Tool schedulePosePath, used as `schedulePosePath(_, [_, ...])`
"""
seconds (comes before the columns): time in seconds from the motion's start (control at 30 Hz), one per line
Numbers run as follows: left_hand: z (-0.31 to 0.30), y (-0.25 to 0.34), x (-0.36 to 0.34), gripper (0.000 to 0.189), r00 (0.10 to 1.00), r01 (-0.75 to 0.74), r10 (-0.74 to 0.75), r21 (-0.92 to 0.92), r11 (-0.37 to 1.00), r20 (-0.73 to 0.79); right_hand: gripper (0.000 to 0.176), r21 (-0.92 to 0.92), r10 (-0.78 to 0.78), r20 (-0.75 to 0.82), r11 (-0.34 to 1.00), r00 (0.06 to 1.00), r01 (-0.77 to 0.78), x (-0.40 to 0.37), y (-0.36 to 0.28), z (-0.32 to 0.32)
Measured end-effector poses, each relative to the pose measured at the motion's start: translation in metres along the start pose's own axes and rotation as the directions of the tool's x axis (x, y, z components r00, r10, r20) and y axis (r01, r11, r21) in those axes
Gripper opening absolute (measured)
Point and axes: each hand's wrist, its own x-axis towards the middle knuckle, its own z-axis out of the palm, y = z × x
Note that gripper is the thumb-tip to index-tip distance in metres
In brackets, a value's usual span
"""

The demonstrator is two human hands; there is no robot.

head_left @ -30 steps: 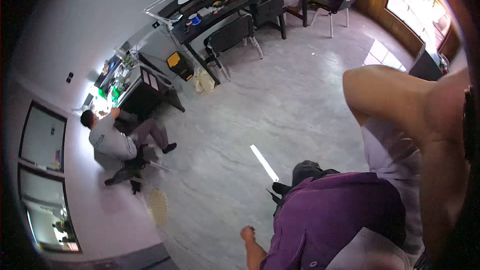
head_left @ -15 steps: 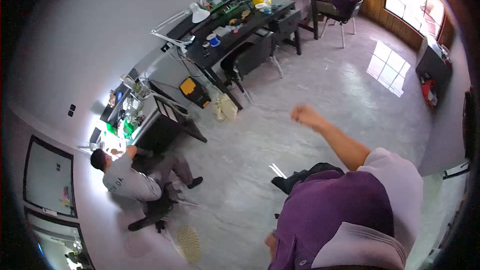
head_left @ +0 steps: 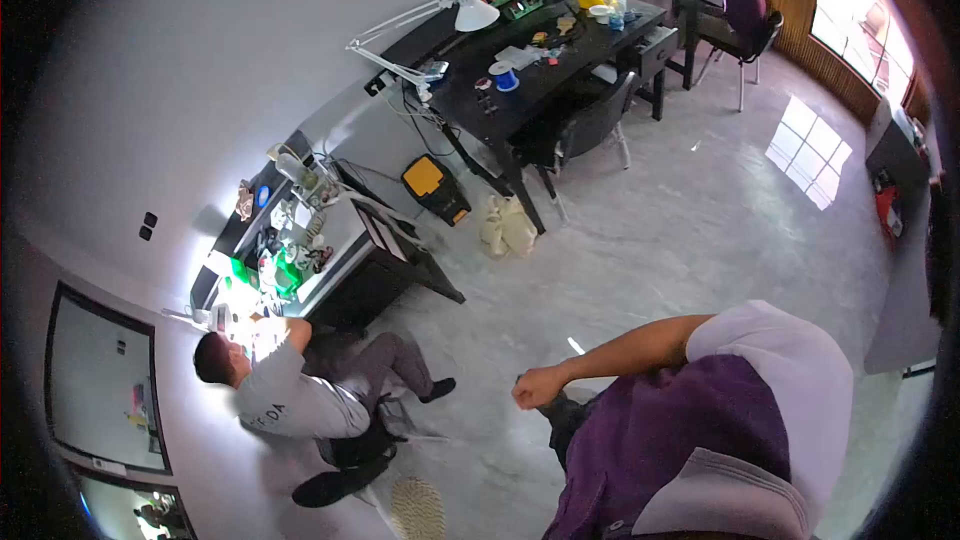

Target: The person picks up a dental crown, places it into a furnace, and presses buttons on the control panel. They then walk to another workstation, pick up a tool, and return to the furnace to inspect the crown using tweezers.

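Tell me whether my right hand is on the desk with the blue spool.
No: the right hand is well away from that desk, with grey floor showing between them.

Whatever may be held in the right hand (head_left: 541,388) is hidden by its curled fingers; the left hand is unseen; the vest (head_left: 680,420) is cut off below; the seated co-worker's (head_left: 310,405) hands are blurred by glare; small bench items (head_left: 300,240) cannot be told.

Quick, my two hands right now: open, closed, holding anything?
Left hand: out of view, so it cannot be told.
Right hand: closed, fingers curled in; nothing shows in it, though something small could be hidden.
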Motion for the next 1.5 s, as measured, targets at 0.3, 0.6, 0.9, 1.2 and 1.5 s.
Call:
schedulePosePath(0.3, [-0.083, 0.047, 0.143, 0.023, 0.985, 0.005, -0.040, 0.207, 0.978, 0.168, 0.028, -0.354, 0.846, -0.272, 0.355, 0.458, -0.865, -0.049, 0.400, -0.026])
schedulePosePath(0.6, [-0.203, 0.122, 0.358, 0.022, 0.999, -0.003, 0.000, 0.049, 0.999, 0.051, 0.032, 0.036, 0.896, -0.434, 0.118, 0.091, -0.992, -0.068, 0.236, -0.119])
schedulePosePath(0.9, [-0.123, 0.155, 0.434, 0.037, 0.951, -0.224, 0.207, 0.050, 0.973, 0.232, 0.021, -0.106, 0.826, -0.217, 0.510, 0.521, -0.853, 0.000, 0.256, -0.100])
schedulePosePath(1.2, [-0.117, 0.265, 0.462, 0.036, 0.967, -0.229, 0.222, 0.040, 0.973, 0.127, 0.016, 0.680, 0.923, -0.383, 0.262, -0.027, -0.685, 0.078, 0.217, -0.209])
schedulePosePath(1.5, [-0.245, 0.504, 0.451, 0.033, 0.563, -0.752, 0.679, 0.049, 0.658, -0.471, 0.019, 0.689, 0.934, -0.352, 0.298, 0.054, -0.661, 0.203, 0.169, -0.153])
